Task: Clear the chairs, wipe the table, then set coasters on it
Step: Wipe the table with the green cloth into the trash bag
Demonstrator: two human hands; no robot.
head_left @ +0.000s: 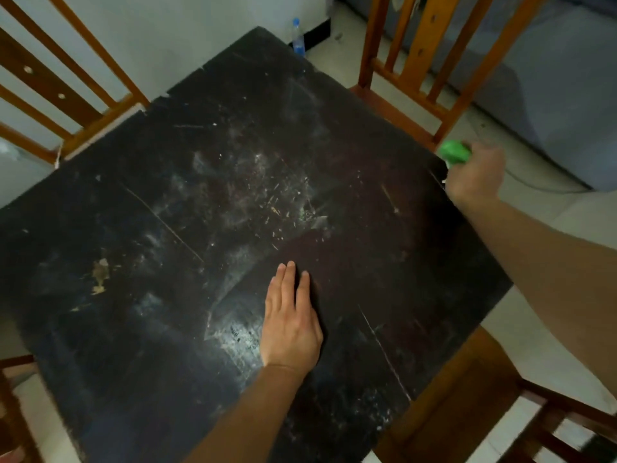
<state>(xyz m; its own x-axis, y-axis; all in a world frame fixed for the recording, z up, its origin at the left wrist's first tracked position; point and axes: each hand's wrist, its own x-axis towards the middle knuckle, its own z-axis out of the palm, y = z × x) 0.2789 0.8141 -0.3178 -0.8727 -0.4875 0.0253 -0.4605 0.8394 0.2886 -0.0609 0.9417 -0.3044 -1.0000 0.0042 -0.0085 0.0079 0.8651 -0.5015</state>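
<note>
The left hand (290, 325) lies flat, fingers straight, mid-surface on the scratched black square table (150, 212). The right hand (475, 177) grips a blurry green object (453, 152) at the table's far-right edge. A clear blue-capped plastic bottle (298, 38) stands beyond the far corner.

Left hand (291, 324) rests flat, fingers straight, on the scratched dark tabletop (167, 228); right hand (475, 177) grips a blurred green object (454, 154) past its right edge.

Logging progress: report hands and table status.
Left hand flat on table. Right hand grips green object at right edge. Surface dusty; wooden chair just beyond.
</note>
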